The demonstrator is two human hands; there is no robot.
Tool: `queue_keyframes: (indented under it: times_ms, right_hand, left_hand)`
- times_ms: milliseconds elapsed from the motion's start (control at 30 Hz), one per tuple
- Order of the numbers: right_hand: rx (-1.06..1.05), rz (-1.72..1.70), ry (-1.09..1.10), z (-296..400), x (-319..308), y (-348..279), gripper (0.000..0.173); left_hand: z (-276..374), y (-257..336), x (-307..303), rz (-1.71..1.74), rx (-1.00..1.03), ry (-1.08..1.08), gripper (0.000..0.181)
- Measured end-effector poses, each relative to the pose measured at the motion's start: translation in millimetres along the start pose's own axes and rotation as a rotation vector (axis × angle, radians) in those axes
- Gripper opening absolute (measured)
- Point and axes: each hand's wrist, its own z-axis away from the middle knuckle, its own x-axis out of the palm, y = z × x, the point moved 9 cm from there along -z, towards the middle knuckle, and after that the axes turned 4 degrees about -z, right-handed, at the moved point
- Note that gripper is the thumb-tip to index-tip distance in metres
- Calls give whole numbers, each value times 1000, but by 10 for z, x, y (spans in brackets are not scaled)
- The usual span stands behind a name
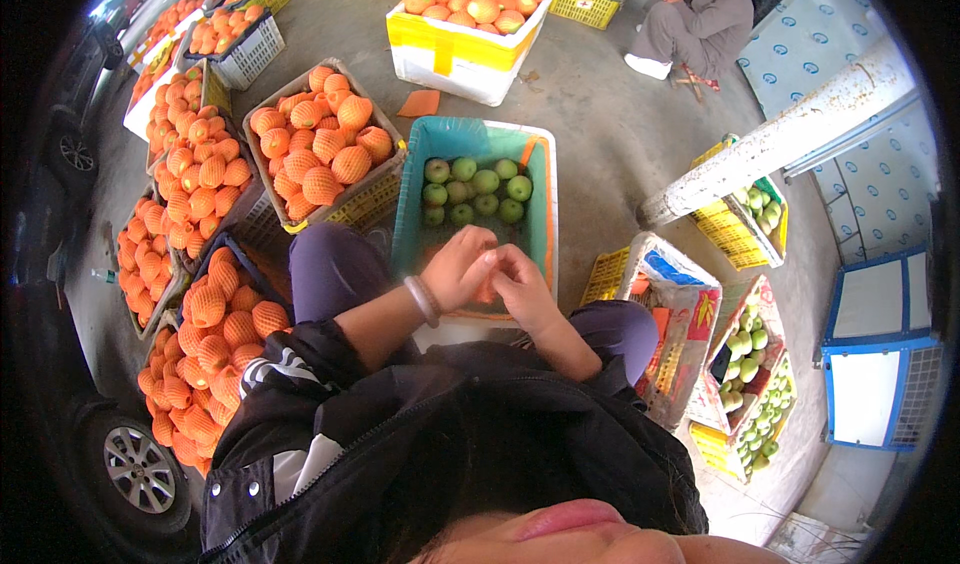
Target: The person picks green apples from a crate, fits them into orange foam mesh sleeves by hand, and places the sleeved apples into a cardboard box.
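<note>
My left hand (459, 265), with a pale bangle on its wrist, and my right hand (521, 285) meet at the fingertips over the near end of a teal-lined crate (553, 211). Between them shows a bit of orange foam fruit net (486, 291), pinched by the fingers of both hands; whether anything is inside it is hidden. Several green apples (486, 182) lie bare at the crate's far end. To the left stands a crate (375, 181) heaped with fruit in orange foam nets (321, 186).
Netted fruit (206, 339) fills more crates at left. A foam box (450, 61) of netted fruit stands ahead. At right are a leaning white pole (780, 140), an open carton (679, 339) and crates of green apples (750, 354). A seated person (697, 23) is at upper right, a car wheel (139, 466) lower left.
</note>
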Motion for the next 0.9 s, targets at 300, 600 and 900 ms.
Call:
queue_keyframes:
  times_ms: [300,600,900]
  right_hand:
    - [-78,394,158,6,-241,-59,17]
    - [-147,159,125,50,-191,-188,10]
    - [-160,1259,-240,82,269,-12,17]
  left_hand:
    - [98,-165,288,496,-439,-175,46]
    - [299,-657,497,933,-770,-178,19]
    - [154,-333,-194,-5,-328,181,16]
